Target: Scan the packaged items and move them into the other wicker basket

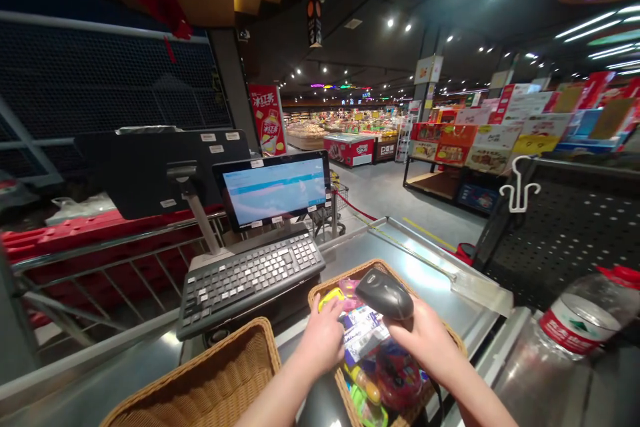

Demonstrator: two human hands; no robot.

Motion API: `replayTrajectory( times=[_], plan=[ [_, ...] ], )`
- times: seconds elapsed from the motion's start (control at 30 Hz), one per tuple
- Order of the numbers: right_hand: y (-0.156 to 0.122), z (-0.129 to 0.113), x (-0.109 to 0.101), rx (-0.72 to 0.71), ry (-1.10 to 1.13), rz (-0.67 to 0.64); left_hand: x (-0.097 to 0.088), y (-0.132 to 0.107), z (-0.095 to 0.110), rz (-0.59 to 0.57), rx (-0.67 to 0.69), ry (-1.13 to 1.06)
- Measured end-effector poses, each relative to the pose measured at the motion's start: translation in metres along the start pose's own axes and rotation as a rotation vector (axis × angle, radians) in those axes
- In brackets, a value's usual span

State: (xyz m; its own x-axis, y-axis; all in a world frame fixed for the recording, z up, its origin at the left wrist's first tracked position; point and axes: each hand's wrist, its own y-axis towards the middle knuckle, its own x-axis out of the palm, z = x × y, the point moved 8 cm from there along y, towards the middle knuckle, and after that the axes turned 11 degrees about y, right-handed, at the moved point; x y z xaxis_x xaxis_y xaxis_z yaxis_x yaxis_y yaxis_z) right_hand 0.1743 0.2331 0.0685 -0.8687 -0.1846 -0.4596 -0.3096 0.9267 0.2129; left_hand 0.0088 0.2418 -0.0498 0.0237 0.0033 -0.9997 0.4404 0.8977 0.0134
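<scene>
My right hand (425, 337) is closed round a black handheld barcode scanner (385, 293), held over a wicker basket (380, 263). Inside the basket lie a white-and-blue packet (363, 333), a yellow item (331, 298), a pink item (349, 288), a dark red wrapped item (397, 373) and a green-and-yellow piece (367, 403). At the packet's left edge, my left hand (323, 337) has its fingers bent down and its thumb against the packet. Its fingertips reach close to the yellow item and are partly hidden. The scanner's underside is out of sight.
A second wicker basket (225, 373) stands at the lower left. Behind are a keyboard (255, 280) and a lit monitor (277, 188). A large clear plastic bottle (575, 320) with a red cap lies at right. The metal counter (410, 260) extends forward.
</scene>
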Motion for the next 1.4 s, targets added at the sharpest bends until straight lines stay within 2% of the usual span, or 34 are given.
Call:
replayTrajectory(
  times=[0.13, 0.27, 0.33, 0.4, 0.53, 0.6, 0.67, 0.73, 0.87, 0.97, 1.13, 1.27, 1.4],
  plan=[
    [0.002, 0.002, -0.004, -0.014, 0.041, 0.009, 0.001, 0.005, 0.005, -0.092, 0.004, 0.010],
    [0.004, 0.004, -0.005, -0.014, 0.073, 0.016, -0.001, 0.010, 0.009, -0.103, 0.015, 0.041],
    [0.004, 0.003, -0.005, -0.013, 0.078, 0.019, -0.003, 0.012, 0.007, -0.069, 0.050, -0.030],
    [0.005, 0.002, -0.005, -0.010, 0.074, 0.020, -0.007, 0.013, -0.005, -0.020, 0.020, -0.083],
    [0.005, 0.002, -0.003, 0.009, 0.057, 0.022, -0.013, 0.013, -0.038, 0.092, -0.206, -0.007],
    [0.004, 0.002, -0.002, 0.012, 0.059, 0.018, -0.014, 0.013, -0.043, 0.158, -0.256, 0.032],
    [0.004, 0.000, -0.001, 0.006, 0.058, 0.014, -0.012, 0.015, -0.040, 0.189, -0.242, 0.044],
    [0.003, -0.001, -0.001, 0.005, 0.048, 0.009, -0.007, 0.018, -0.036, 0.174, -0.215, 0.031],
    [0.003, 0.001, -0.002, 0.012, 0.051, 0.019, 0.000, 0.023, -0.033, 0.066, -0.158, -0.043],
    [0.001, 0.007, -0.005, 0.014, 0.061, 0.032, 0.002, 0.020, -0.035, 0.014, -0.135, -0.084],
    [-0.002, 0.012, -0.005, 0.032, 0.022, 0.042, 0.007, 0.003, -0.049, -0.019, -0.229, -0.071],
    [-0.005, 0.012, 0.001, 0.046, 0.008, 0.005, 0.015, -0.007, -0.059, -0.041, -0.322, -0.193],
    [-0.006, 0.018, 0.005, 0.057, 0.012, -0.004, 0.007, -0.012, -0.069, 0.017, -0.386, -0.247]
  ],
)
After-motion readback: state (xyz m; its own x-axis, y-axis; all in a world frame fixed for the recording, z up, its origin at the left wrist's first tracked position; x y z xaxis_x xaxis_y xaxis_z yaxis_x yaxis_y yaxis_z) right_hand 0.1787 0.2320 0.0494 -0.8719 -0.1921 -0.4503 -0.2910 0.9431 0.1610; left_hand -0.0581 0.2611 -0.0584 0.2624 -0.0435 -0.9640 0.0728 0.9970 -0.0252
